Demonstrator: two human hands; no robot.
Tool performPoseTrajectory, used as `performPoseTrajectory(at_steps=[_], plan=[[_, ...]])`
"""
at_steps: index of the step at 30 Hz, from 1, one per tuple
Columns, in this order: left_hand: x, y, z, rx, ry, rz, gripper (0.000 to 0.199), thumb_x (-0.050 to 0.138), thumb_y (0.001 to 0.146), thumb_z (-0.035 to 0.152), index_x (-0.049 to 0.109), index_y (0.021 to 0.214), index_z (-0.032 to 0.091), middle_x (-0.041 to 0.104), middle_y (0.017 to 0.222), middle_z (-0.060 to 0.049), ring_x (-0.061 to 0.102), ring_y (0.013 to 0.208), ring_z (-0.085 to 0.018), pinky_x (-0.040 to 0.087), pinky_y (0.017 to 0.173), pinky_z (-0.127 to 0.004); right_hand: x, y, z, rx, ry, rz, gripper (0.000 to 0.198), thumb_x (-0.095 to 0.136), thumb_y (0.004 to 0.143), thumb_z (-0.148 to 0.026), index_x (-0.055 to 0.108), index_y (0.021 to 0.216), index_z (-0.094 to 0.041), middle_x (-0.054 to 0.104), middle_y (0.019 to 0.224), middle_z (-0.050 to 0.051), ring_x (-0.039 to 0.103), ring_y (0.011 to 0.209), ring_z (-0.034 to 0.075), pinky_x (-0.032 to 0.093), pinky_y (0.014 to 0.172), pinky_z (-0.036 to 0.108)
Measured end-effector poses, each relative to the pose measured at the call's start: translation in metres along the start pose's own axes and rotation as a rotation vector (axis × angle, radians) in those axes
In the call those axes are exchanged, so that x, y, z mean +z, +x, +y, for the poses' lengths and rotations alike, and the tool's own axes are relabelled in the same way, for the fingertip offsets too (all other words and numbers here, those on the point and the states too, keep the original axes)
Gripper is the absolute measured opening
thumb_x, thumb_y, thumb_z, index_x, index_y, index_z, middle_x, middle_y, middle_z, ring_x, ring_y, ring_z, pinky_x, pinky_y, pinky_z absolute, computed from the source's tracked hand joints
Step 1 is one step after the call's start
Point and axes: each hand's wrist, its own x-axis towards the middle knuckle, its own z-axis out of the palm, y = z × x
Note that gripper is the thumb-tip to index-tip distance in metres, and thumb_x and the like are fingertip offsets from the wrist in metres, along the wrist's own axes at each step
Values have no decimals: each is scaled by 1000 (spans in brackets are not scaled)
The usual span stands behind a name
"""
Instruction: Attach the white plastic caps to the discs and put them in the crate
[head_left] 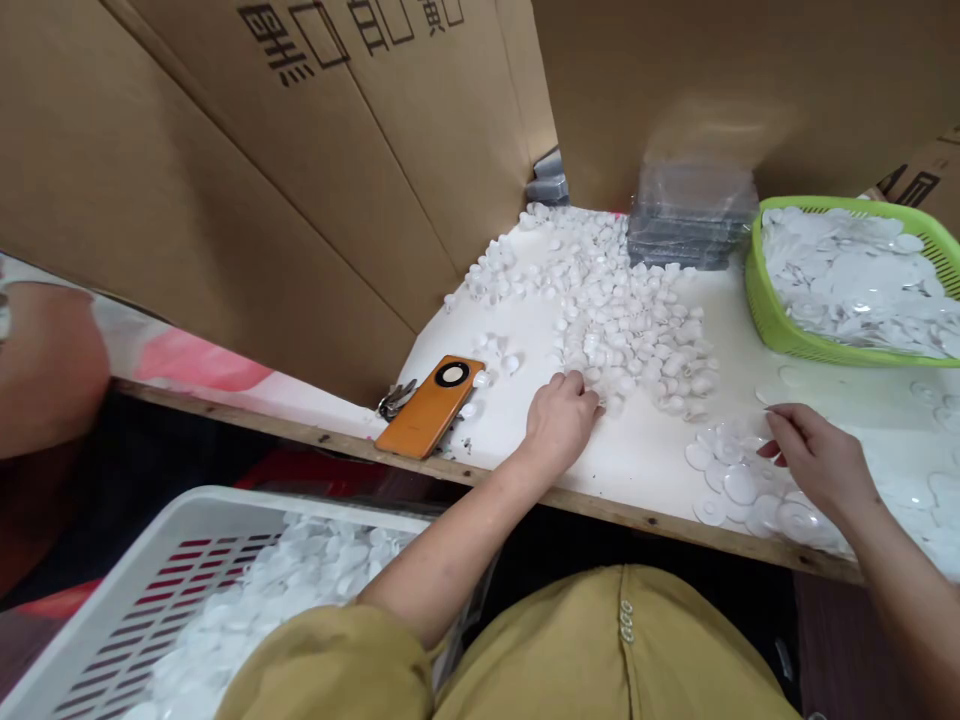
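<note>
My left hand (562,420) has its fingers curled at the near edge of a heap of small white plastic caps (630,320). What its fingertips grip, if anything, is hidden. Over to the right, my right hand (817,460) is closed in a pinch, and a faint, thin clear plastic disc appears at its fingertips. Below it lie loose, flat clear plastic discs (739,485), overlapping near the table's front edge. A few caps (510,363) lie apart to the left of the heap.
A green basket (772,315) of flat discs stands at the back right, beside wrapped grey stacks (690,225). Cardboard (337,200) walls the left and back. An orange phone (424,415) and keys (394,400) lie left. A white basket (202,505) stands below; another person's arm (49,370) shows left.
</note>
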Motion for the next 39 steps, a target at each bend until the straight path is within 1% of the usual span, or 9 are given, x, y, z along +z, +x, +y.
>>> performPoseTrajectory(at_steps=[6,10,13,16,20,23,28,33,39], plan=[[15,-21,2,92,-69,7,9,59,84,22,61,92,21,58,99,-7,53,89,-21,46,74,-32,21,-22,-16,48,331,-155,30,53,83,-49,62,89,-20,66,63,2,63,58,17,51,59,27],[22,-29,8,46,-157,-31,14,60,82,17,58,96,19,60,89,-5,55,88,-20,46,74,-29,38,-23,-36,96,582,-311,33,63,76,-51,61,86,-19,63,67,1,64,61,17,51,56,27],[20,-28,17,103,-172,-68,18,65,80,21,59,97,18,62,90,-5,55,89,-21,45,77,-30,51,-23,-50,135,714,-458,34,69,69,-50,59,81,-19,59,66,-1,63,60,16,48,52,25],[16,-26,25,177,-168,-102,16,67,80,28,63,92,19,64,91,-5,55,90,-22,42,79,-33,62,-22,-58,100,673,-541,30,68,71,-47,58,76,-19,56,62,-3,61,56,13,45,50,23],[15,-27,27,176,-216,-113,21,66,81,30,64,101,23,66,94,-5,55,91,-22,40,79,-35,70,-18,-63,39,562,-584,23,64,74,-42,62,77,-19,56,60,-3,57,52,11,43,49,23],[18,-28,26,199,-287,-132,21,64,82,26,63,102,21,67,92,-5,56,90,-21,40,80,-34,73,-14,-68,87,586,-600,24,66,72,-41,61,79,-18,60,63,-2,60,54,12,45,49,24],[21,-25,26,125,-415,-138,32,60,84,30,52,114,18,68,95,-6,58,92,-22,42,81,-34,86,-8,-80,169,652,-607,33,73,65,-45,55,73,-18,60,58,-1,62,52,15,47,47,24],[20,-25,24,109,-440,-138,41,54,87,31,44,124,16,68,91,-7,59,91,-24,41,81,-37,95,-3,-86,153,509,-645,29,70,70,-40,51,72,-19,59,53,-2,60,46,13,42,41,21],[9,-26,16,187,-542,-210,61,68,76,38,42,127,19,68,97,-6,58,96,-26,40,85,-38,92,-2,-90,176,437,-737,27,68,71,-38,49,72,-20,58,50,-3,60,43,14,39,37,20]])
